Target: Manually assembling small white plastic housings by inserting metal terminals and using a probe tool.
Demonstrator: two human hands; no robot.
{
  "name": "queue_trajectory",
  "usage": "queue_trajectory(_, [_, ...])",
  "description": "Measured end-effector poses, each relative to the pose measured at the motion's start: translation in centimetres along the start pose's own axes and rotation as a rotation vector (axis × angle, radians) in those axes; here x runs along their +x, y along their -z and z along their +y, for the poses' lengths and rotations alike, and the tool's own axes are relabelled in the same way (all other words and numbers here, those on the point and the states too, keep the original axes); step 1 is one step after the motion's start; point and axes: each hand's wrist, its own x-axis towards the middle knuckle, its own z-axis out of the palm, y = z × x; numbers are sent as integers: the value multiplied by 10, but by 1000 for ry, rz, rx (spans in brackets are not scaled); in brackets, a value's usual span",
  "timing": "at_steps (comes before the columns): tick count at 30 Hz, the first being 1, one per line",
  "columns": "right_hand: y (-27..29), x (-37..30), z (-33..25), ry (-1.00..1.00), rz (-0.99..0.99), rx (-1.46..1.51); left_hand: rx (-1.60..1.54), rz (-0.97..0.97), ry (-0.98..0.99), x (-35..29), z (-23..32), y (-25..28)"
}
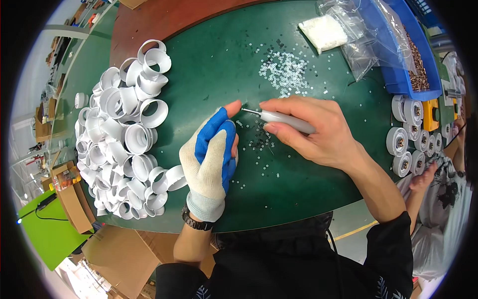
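Observation:
My right hand [318, 127] grips a small screwdriver [289, 120] by its light grey handle. Its thin metal shaft points left, and the tip meets the bare fingertip of my left hand [209, 154]. That hand wears a white knit glove with blue coating, and its fingers are curled in; whatever they hold is hidden. A tiny dark speck shows at the screwdriver's tip, too small to name. Just beyond my hands lies a scatter of small white rings [286, 72]. Several dark little rings [260, 140] lie between my hands on the green tabletop [209, 65].
White plastic pipe fittings [119, 134] are heaped at the left. A bag of white pieces [323, 34] lies at the far right, beside a blue bin [428, 92] holding copper-coloured parts. Round white assemblies [397, 141] line the right edge, near another person's hand [424, 178].

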Motion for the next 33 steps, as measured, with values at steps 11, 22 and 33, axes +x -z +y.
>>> queue_trajectory(11, [-1,0,2,14,6,19,-50,21,-61,-7,4,-6])
queue_trajectory(22, [18,-9,-15,-43,29,63,-527,-704,-391,-76,86,-29])
queue_trajectory(33, [97,-147,-60,-224,516,-764,-786,-1000,-534,-60,81,-2])
